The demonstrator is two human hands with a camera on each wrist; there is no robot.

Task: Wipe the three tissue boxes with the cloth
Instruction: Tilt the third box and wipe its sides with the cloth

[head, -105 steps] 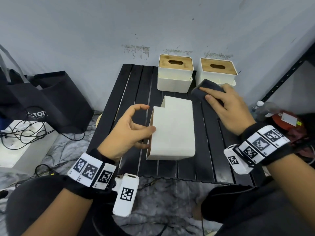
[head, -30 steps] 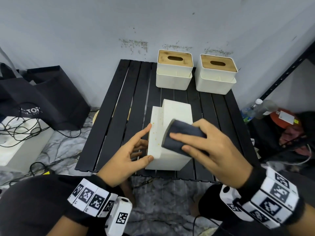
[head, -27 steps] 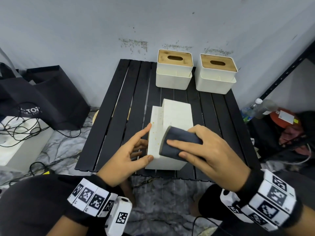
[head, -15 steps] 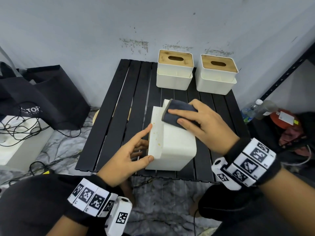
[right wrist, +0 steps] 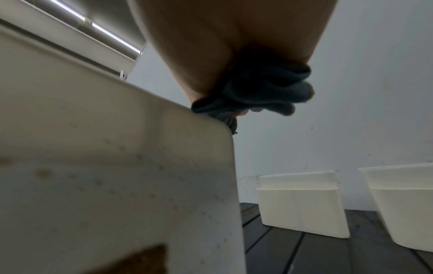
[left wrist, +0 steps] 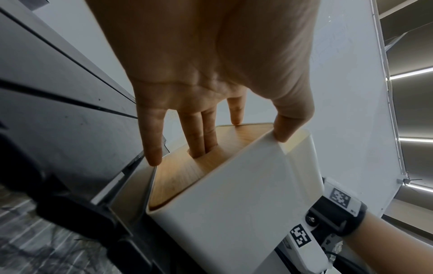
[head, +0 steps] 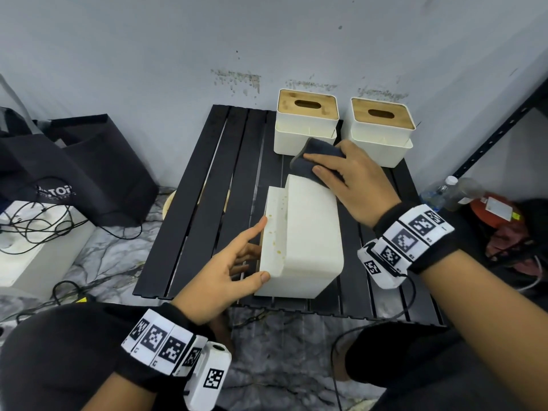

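Observation:
A white tissue box (head: 308, 241) lies on its side in the middle of the black slatted table (head: 207, 203), its wooden lid facing left. My left hand (head: 258, 253) holds the lid end: in the left wrist view two fingers (left wrist: 201, 142) sit in the lid's slot and the thumb rests on the white edge of the box (left wrist: 234, 194). My right hand (head: 326, 170) grips the dark cloth (head: 311, 157) at the far top edge of the box. The right wrist view shows the bunched cloth (right wrist: 262, 92) on the box corner (right wrist: 140, 166). Two more tissue boxes (head: 307, 129) (head: 382, 134) stand upright at the back.
A black bag (head: 74, 173) and a white unit with cables (head: 32, 241) lie left of the table. A metal rack (head: 504, 123), a plastic bottle (head: 444, 191) and a red object (head: 498, 212) are on the right. The wall is close behind the back boxes.
My right hand slid the cloth along the top of the box from the near end to the far edge. My left hand kept its hold on the lid end.

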